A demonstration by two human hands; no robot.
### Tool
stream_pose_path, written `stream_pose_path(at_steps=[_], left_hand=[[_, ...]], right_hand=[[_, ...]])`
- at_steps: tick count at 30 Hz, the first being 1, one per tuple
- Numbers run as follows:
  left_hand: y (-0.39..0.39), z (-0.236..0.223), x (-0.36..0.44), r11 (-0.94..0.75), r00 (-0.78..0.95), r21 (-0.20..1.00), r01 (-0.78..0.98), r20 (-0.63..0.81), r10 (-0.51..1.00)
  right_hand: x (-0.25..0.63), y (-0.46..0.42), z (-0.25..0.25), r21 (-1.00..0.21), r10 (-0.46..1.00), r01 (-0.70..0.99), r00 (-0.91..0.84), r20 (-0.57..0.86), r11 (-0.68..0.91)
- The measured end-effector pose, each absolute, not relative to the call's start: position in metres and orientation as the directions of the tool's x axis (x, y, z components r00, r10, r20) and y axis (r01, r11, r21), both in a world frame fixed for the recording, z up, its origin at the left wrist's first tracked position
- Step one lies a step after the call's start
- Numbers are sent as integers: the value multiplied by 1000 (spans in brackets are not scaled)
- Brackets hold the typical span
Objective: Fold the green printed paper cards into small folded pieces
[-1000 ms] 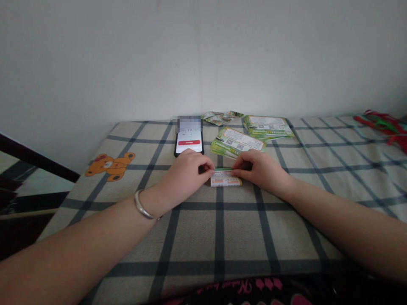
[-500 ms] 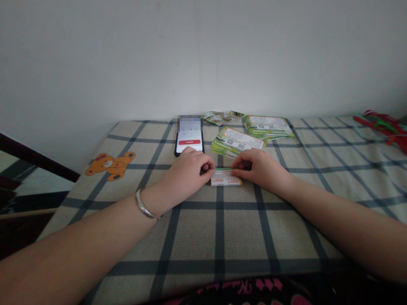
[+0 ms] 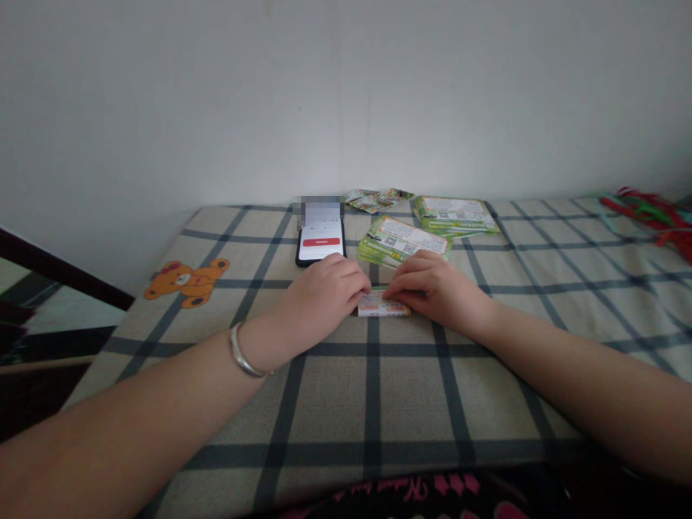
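Observation:
A small folded leaflet (image 3: 381,308), white with orange and green print, lies on the checked tablecloth in front of me. My left hand (image 3: 336,288) is closed at its left end, the fingertips pressed together on the far edge. From the other side my right hand (image 3: 429,285) has its fingers bunched on the leaflet's upper right part. Both sets of fingertips cover some of the far edge, and the thumbs are partly hidden. Just beyond the hands sits a stack of green and white leaflets (image 3: 400,238).
A phone (image 3: 321,249) with a lit screen lies left of the stack. Folded leaflet pieces (image 3: 378,199) rest by the wall, beside a second leaflet stack (image 3: 457,215). Red and green fabric (image 3: 654,216) lies far right. A bear picture (image 3: 189,282) marks the tablecloth's left side.
My fingertips have drawn closer together along the leaflet's far edge, the right ones moving left. The fingers of my left hand have flattened down. The stacks and phone stay put.

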State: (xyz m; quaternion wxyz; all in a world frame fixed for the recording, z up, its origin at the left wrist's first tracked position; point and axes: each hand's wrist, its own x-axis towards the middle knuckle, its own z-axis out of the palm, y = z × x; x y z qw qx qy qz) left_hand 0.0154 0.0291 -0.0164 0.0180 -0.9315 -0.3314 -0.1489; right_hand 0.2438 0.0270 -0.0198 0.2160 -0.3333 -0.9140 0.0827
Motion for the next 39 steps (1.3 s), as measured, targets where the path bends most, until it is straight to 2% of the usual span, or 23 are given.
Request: stream_pose_path(at_steps=[4,10,15,23,31,39], left_hand=[[25,-10,13,-802,792,-69,594,226,567],[24,-8,11,-814,826,-160,559,189,530],[24,-7,13,-814,819,-120,569,177,546],[18,-1,16,-783,772,-25,622,186,607],[14,-1,19,-773,763,-53,632,219,609],[11,-5,17,-747,747,-100,657,217,628]], right_hand=[[244,27,-19,-296,590,512,-730,345,806],[242,26,-17,-284,607,538,-734,306,794],[240,22,-14,-284,635,570,-719,283,771],[237,17,-12,-165,661,642,-699,273,748],[236,15,-11,24,610,646,-731,306,763],[236,13,-12,31,617,656,-724,309,754]])
